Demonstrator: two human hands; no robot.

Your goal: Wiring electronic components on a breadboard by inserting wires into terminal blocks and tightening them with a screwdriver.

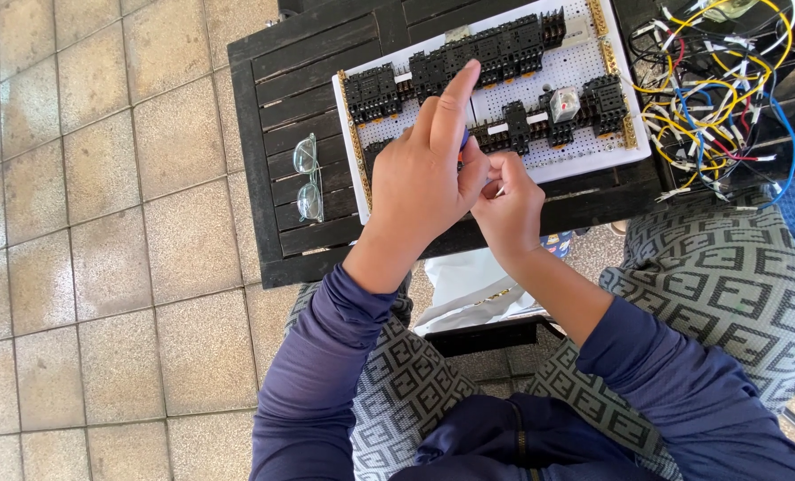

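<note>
— Pinched between thumb and fingers of my left hand (420, 183) is a small blue-handled tool (462, 142), only a sliver showing; the forefinger stretches out over the top row of black relay sockets (469, 58).

— And the right hand (507, 203)?

— Curled shut just beside it, touching; whether it grips a wire end I cannot tell.

— Where's the work?

— On the white perforated board (584, 67) lying on the dark slatted table (282, 80), lower socket row under my knuckles. Loose wires (718, 98) sit to the right, glasses (308, 176) left.

— The step?

— Fastening at a lower socket, I judge. Next calls for a steady tip and a light twist.
</note>
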